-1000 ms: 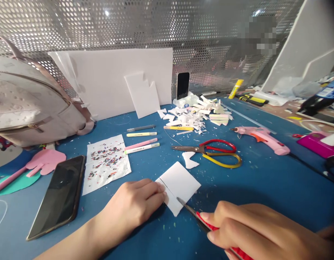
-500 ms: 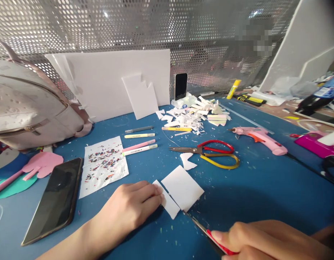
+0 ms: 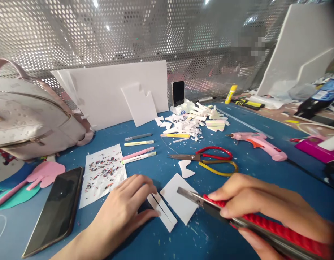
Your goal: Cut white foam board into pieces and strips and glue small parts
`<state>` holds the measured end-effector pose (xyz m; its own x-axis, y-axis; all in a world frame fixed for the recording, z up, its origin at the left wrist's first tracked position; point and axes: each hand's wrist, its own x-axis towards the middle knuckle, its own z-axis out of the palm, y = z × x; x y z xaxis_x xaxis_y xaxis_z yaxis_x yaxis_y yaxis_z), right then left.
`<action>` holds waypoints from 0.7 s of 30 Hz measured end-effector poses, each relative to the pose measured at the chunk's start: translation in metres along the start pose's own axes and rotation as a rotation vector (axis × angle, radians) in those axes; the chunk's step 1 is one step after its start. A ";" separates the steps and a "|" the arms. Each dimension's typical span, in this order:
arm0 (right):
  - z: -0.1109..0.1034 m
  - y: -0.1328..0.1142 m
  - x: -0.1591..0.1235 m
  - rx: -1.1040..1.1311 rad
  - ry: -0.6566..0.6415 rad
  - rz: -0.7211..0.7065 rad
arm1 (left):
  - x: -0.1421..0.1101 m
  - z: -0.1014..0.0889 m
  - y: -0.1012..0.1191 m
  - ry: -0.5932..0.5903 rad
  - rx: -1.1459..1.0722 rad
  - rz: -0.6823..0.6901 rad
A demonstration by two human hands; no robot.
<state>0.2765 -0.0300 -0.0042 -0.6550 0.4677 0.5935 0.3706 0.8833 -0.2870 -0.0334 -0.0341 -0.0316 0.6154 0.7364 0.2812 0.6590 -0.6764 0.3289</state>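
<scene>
My right hand is wrapped round a red and black utility knife. Its blade is out and hovers over the square white foam sheet, pointing up and left. A narrow white strip lies left of the sheet, apart from it, with a dark line along its length. Beside the strip's upper end is my left hand, its thumb spread away from the curved fingers. The fingertips partly cover that end, so whether they touch it I cannot tell.
Beyond the sheet lie red-and-yellow-handled scissors and a white offcut. A pink glue gun rests to the right. Several markers, a phone, speckled paper and a scrap pile surround the work.
The knife finished its stroke down the sheet and rose above it, and the strip came apart from the sheet. My left thumb moved away from the fingers. The view tilted slightly up.
</scene>
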 end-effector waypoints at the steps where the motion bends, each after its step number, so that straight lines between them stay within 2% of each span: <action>1: -0.001 0.004 0.006 -0.001 -0.036 -0.024 | 0.001 0.000 0.000 -0.022 0.002 -0.027; 3: 0.001 0.013 0.016 -0.025 -0.090 -0.078 | 0.002 0.002 0.000 -0.074 0.002 -0.039; 6: 0.008 0.022 0.027 -0.051 -0.099 -0.137 | 0.002 0.003 -0.001 -0.106 0.009 -0.022; 11: 0.019 0.029 0.041 -0.040 -0.129 -0.196 | 0.000 0.002 -0.002 -0.080 -0.003 0.003; 16: 0.025 0.034 0.052 -0.107 -0.112 -0.246 | 0.000 0.001 0.001 -0.003 -0.057 0.034; 21: 0.032 0.035 0.056 -0.121 -0.130 -0.257 | -0.003 0.001 0.000 -0.062 -0.041 0.012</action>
<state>0.2315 0.0278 -0.0053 -0.8131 0.2363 0.5320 0.2526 0.9666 -0.0433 -0.0348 -0.0358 -0.0328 0.6496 0.7250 0.2288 0.6340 -0.6827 0.3632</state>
